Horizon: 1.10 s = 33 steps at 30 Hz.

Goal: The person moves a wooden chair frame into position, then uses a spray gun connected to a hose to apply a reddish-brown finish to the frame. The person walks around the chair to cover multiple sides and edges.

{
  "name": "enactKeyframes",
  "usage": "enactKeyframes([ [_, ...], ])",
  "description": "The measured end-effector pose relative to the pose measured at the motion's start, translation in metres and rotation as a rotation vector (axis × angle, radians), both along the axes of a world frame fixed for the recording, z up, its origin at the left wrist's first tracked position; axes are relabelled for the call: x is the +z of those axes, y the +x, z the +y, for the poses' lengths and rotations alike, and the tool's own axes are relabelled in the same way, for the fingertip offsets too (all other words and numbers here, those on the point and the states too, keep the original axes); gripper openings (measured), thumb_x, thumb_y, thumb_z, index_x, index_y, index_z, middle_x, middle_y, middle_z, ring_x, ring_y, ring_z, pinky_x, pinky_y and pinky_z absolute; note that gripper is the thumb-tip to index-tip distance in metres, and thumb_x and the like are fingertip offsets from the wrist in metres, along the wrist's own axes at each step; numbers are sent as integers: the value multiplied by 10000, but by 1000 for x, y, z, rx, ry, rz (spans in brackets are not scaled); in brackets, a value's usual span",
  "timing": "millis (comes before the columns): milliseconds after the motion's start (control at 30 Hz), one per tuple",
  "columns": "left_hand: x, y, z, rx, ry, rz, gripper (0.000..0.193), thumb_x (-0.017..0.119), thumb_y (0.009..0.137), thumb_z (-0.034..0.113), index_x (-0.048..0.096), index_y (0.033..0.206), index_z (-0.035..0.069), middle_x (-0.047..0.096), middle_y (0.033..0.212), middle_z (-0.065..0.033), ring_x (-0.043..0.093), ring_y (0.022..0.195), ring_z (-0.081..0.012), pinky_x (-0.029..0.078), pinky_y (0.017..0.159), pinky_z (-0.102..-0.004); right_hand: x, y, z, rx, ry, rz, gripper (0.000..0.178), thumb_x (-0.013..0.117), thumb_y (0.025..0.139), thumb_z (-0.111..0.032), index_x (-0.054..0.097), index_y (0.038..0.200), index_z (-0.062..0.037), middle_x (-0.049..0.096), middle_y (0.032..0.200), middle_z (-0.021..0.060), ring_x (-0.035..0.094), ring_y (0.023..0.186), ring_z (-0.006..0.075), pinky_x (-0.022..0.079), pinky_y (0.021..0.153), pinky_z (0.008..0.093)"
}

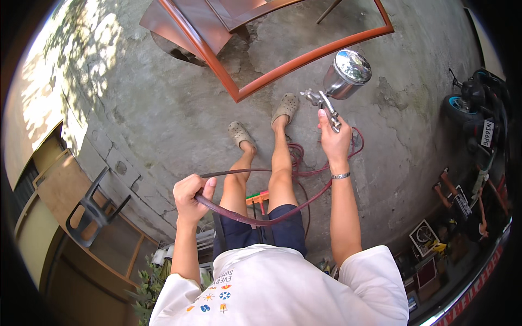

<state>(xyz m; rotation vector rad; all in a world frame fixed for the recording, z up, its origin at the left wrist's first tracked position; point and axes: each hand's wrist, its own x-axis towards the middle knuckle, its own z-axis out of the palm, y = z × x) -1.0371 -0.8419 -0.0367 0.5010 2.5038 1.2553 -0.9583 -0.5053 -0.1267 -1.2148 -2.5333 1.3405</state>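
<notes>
My right hand [335, 138] is closed round the handle of a metal spray gun [325, 106], held out ahead of me. On top of the gun sits a shiny silver paint cup [348, 70], tilted to the right. In my left hand [190, 196] I grip a loop of dark red hose [261, 221]. The hose sags across my lap toward my right arm, and more of it lies coiled on the ground beyond. Past the gun stands a reddish-brown frame [304, 66] with a glossy finish; its near corner points toward me.
Brown panels [190, 27] lie behind the frame. At the left are a dark plastic chair [92, 209] and wooden boards [60, 182]. A motorcycle [473, 108] stands at the right, with another person [462, 204] near it. Cracked concrete floor [391, 157] spreads around my feet.
</notes>
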Motion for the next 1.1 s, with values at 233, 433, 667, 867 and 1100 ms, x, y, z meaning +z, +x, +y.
enactKeyframes([
  [233, -9, -24, 74, -48, -19, -12, 361, 752, 804, 51, 446, 613, 24, 401, 533, -68, 388, 453, -200, 282, 446, -312, -13, -28, 107, -190, -2, 26, 359, 681, 958, -321, 718, 891, 29, 630, 614, 71, 643, 590, 147, 481, 574, 306],
  [433, -15, -39, 127, -94, -43, -26, 365, 756, 813, 62, 451, 617, 21, 397, 537, -73, 388, 454, -204, 279, 447, -318, -25, -41, 194, -247, 32, 39, 387, 682, 957, -348, 729, 921, 35, 624, 620, 47, 637, 603, 124, 475, 583, 292],
  [667, -17, -49, 177, -109, -65, -72, 379, 776, 816, 85, 451, 630, 23, 404, 549, -75, 390, 463, -213, 285, 454, -320, -37, -60, 295, -324, 75, 40, 414, 693, 938, -410, 730, 874, -2, 617, 587, 36, 507, 393, 95, 367, 382, 286],
  [867, -20, -53, 207, -125, -51, -120, 374, 786, 816, 75, 465, 632, 22, 415, 549, -72, 394, 464, -213, 289, 453, -326, -39, -83, 366, -364, 177, 21, 418, 695, 931, -414, 732, 852, -5, 630, 593, 49, 520, 390, 110, 377, 367, 292],
  [1100, -17, -50, 225, -123, -49, -144, 364, 785, 828, 83, 484, 634, 20, 416, 546, -75, 392, 461, -211, 287, 449, -330, -24, -102, 428, -388, 444, 101, 484, 687, 914, -477, 739, 831, -3, 642, 601, 54, 564, 408, 138, 440, 383, 301],
])
